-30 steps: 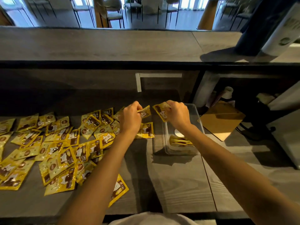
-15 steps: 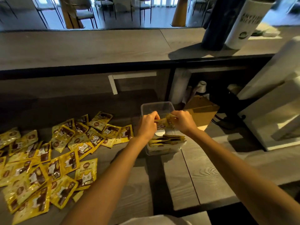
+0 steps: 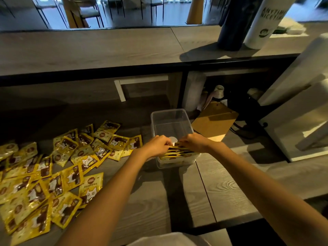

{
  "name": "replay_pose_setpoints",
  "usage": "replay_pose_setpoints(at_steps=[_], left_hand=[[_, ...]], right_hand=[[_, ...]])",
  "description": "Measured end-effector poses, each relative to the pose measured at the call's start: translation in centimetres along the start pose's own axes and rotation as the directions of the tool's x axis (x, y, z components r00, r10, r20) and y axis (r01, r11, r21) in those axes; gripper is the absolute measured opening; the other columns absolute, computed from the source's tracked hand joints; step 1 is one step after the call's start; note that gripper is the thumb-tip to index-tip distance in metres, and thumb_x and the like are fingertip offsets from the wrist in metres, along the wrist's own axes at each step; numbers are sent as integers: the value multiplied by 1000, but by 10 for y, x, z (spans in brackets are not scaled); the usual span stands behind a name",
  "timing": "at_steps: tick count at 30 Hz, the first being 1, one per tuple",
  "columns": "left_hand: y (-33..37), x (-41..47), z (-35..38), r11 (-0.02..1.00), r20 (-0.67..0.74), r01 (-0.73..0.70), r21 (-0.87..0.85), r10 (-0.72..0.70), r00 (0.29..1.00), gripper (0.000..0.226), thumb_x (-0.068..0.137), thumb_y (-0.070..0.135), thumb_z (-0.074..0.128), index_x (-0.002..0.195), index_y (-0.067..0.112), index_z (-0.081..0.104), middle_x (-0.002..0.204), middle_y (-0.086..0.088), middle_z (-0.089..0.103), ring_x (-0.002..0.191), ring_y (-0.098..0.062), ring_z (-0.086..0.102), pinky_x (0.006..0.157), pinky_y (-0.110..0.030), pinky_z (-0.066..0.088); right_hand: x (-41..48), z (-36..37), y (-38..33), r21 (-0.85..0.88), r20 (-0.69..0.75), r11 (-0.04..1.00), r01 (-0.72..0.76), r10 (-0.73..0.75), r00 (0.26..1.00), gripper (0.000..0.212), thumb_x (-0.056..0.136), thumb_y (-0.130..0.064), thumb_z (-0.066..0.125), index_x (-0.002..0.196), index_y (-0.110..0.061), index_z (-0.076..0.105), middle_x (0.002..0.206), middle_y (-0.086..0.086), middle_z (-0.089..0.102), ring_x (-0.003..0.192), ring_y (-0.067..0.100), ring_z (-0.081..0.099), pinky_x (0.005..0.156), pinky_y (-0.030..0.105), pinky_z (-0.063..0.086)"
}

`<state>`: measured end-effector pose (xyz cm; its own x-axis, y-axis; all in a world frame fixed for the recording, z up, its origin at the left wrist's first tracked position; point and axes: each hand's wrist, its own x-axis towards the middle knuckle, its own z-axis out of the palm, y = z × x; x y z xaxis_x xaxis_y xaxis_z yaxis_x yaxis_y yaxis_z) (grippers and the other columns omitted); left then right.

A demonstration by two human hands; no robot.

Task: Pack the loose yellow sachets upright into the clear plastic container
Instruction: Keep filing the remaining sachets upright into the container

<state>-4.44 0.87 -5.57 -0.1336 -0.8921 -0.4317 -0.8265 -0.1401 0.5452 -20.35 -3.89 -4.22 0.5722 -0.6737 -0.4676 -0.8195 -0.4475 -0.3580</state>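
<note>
Grey wood-grain planks make up the bench [image 3: 221, 190], above which a raised counter ledge [image 3: 106, 48] is seen, with chairs and a bright floor beyond it. On the left part of the bench a large scatter of loose yellow sachets [image 3: 53, 174] is spread flat, many overlapping, each printed with a brown pattern and a small white figure. Just to the right of this scatter, the clear plastic container [image 3: 170, 118] is placed on the bench, its far half bare so that a white round mark on its floor is visible. In its near half a row of packed sachets [image 3: 179, 153] is stood on edge, pressed close together against the near wall. The left hand [image 3: 157, 145] is lowered over the container's left rim, its fingers curled down onto the tops of the packed sachets; the right hand [image 3: 194, 142] is set opposite it at the right side, fingers likewise bent onto the same row. Each grip is closed in a pinch around the sachet tops, though which single sachet is held cannot be told, since the fingertips are hidden among the packets. Right of the container a brown clipboard [image 3: 215, 121] is laid flat in partial light. On the ledge at upper right a dark cylinder [image 3: 232, 27] and a white printed cylinder [image 3: 264, 23] are stood side by side, and a large white appliance [image 3: 301, 110] is seen at the far right.
</note>
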Motion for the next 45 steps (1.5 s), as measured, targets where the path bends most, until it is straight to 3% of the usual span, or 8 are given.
replay_pose_setpoints(at_steps=[7, 13, 18, 28, 33, 37, 41, 45], left_hand=[[-5, -3, 1, 997, -42, 35, 64, -32, 999, 30, 98, 18, 37, 88, 8, 64, 82, -12, 56, 81, -24, 56, 78, -35, 38], [-6, -4, 3, 989, -89, 26, 143, -13, 996, 32, 100, 19, 34, 97, 9, 64, 88, -7, 58, 87, -19, 52, 100, -42, 35], [-8, -8, 3, 997, -102, 20, 79, -12, 995, 33, 101, 20, 33, 105, 10, 64, 105, -11, 64, 102, -24, 56, 108, -45, 32], [-6, -11, -3, 999, -211, 37, -11, -39, 977, 34, 98, 9, 33, 123, 13, 56, 128, -11, 59, 122, -26, 51, 108, -44, 38], [-14, -18, -15, 995, -396, 89, -49, -101, 913, 33, 99, 13, 34, 121, 15, 58, 125, -10, 61, 114, -24, 56, 105, -42, 41], [-43, -35, -20, 976, -551, 191, -106, -218, 806, 33, 96, 11, 36, 116, 10, 62, 119, -12, 64, 113, -28, 57, 99, -40, 43], [-90, -51, -9, 899, -519, 384, -209, -435, 735, 34, 96, 8, 37, 125, 6, 54, 131, -15, 54, 121, -31, 50, 97, -39, 42], [-128, -59, 13, 831, -378, 512, -219, -555, 741, 51, 95, 15, 45, 143, 6, 30, 154, -15, 23, 140, -35, 26, 114, -45, 28]], right_hand=[[-3, 5, 5, 80, -26, 997, -9, 12, 1000, 37, 101, -20, 32, 129, -10, 54, 132, 12, 57, 120, 28, 53, 103, 36, 40], [-7, 14, 6, 77, -4, 996, -33, 33, 999, 40, 100, -25, 28, 126, -11, 56, 118, 18, 63, 106, 30, 58, 94, 38, 46], [-12, 17, 7, 82, -62, 997, -11, 17, 998, 40, 100, -24, 28, 119, -7, 58, 111, 23, 64, 101, 33, 58, 92, 42, 46], [-9, 17, 4, 28, -196, 1000, -1, 6, 981, 44, 97, -30, 25, 117, -14, 60, 118, 12, 64, 109, 23, 55, 113, 38, 22], [-2, 15, -28, -9, -408, 998, 55, -54, 912, 29, 96, -21, 38, 111, -9, 60, 116, 10, 63, 116, 23, 54, 117, 37, 16], [6, 26, -72, -9, -560, 981, 191, -164, 812, 30, 93, -13, 46, 121, -8, 56, 117, 12, 63, 112, 24, 57, 105, 30, 35], [27, 52, -121, -18, -410, 966, 259, -243, 879, 32, 94, -14, 46, 125, -9, 53, 121, 12, 58, 109, 26, 57, 92, 35, 47], [52, 78, -131, -87, -144, 978, 190, -201, 969, 47, 93, -15, 47, 139, -10, 37, 151, 13, 31, 134, 34, 37, 106, 44, 39]])
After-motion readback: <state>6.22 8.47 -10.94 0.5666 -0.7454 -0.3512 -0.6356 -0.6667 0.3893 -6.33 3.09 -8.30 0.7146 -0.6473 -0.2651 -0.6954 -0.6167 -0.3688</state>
